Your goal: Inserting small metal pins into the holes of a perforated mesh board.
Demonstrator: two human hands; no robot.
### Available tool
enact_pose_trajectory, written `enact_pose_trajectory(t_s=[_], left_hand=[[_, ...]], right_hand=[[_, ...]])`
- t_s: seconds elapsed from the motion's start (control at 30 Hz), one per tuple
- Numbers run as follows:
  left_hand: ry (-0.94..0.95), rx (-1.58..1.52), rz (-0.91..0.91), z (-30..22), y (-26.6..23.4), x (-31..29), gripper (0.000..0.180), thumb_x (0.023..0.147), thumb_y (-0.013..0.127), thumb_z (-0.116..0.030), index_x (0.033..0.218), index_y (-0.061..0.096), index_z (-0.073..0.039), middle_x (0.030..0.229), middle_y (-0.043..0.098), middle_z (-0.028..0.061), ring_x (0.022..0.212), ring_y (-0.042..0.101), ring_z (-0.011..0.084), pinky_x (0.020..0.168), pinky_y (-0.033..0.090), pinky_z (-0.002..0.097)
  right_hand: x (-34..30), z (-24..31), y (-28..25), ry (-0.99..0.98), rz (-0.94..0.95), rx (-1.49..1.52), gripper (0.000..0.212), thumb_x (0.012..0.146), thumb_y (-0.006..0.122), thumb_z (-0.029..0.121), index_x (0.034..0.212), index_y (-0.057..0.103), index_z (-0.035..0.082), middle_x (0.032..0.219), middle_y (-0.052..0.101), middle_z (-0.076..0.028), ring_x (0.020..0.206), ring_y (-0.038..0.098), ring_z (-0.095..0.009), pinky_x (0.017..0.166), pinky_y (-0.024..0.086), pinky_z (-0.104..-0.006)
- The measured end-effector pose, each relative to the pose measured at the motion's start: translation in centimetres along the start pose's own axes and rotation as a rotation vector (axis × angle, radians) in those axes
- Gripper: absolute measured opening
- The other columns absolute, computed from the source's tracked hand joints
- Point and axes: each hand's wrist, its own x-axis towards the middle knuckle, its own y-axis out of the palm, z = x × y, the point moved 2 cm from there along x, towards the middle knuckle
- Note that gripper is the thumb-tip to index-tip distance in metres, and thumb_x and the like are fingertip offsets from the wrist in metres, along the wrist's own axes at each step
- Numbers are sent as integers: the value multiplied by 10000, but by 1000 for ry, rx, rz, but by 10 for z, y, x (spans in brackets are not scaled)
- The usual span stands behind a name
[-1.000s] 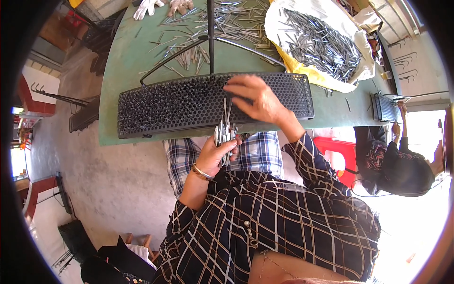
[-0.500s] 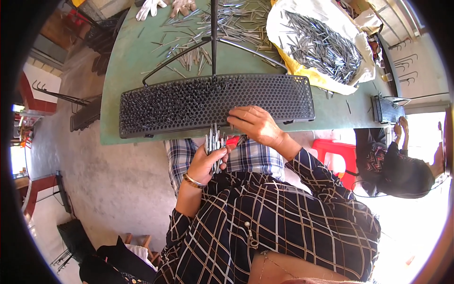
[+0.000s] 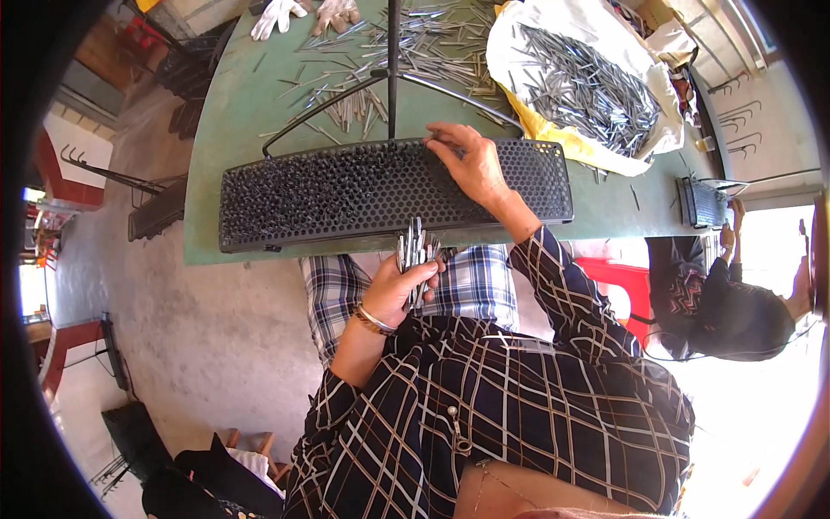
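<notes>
While left hand (image 3: 402, 290) clasps metal pins (image 3: 413, 246) | right hand (image 3: 471, 164) fingers pinch pin on perforated black tray (image 3: 346, 195)

the lower ends of the bundle of thin grey metal pins (image 3: 415, 251) are hidden inside the left hand (image 3: 399, 290), whose fingers (image 3: 425, 275) wrap them. the right hand (image 3: 471, 164) covers part of the long black perforated tray (image 3: 346, 190), and whether its fingertips pinch a pin is too small to tell. the far edge of the green worktop (image 3: 242, 104), the white gloves (image 3: 285, 13) and the vertical dark rod (image 3: 393, 52) are cut off at the top rim. a seated person (image 3: 735, 303) at the right is washed out by glare.
</notes>
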Motion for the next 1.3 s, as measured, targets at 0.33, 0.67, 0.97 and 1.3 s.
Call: enact_pose_trajectory(t_s=[0.33, 0.67, 0.97, 1.3], left_hand=[[5, -46, -7, 3, -4, 4, 174, 868, 622, -93, 1028, 577, -40, 889, 628, 61, 719, 577, 112, 549, 481, 245], [0, -29, -7, 3, -7, 11, 309, 884, 569, -88, 1180, 539, -7, 1045, 637, 126, 787, 596, 112, 579, 480, 247], [-17, -19, -5, 7, -10, 11, 278, 880, 579, -89, 1145, 559, -8, 1020, 640, 121, 766, 588, 111, 589, 486, 255], [138, -19, -30, -2, -1, 8, 301, 894, 579, -93, 1174, 539, 11, 1002, 646, 131, 789, 602, 139, 614, 500, 268]], right_hand=[[6, 11, -5, -125, 134, -223, 217, 836, 649, 59, 1053, 644, 52, 887, 702, -39, 882, 588, -185, 815, 496, -306], [3, 10, -1, -184, 144, -235, 157, 852, 638, 110, 998, 675, 65, 969, 671, -54, 931, 560, -236, 865, 441, -347], [-3, 12, 1, -331, 46, -421, 204, 824, 650, 120, 1016, 674, 56, 1081, 636, -89, 947, 556, -267, 889, 408, -363], [-24, 36, -12, 229, 311, 66, 304, 872, 680, 268, 990, 690, -12, 887, 690, -99, 794, 616, -99, 672, 502, -266]])
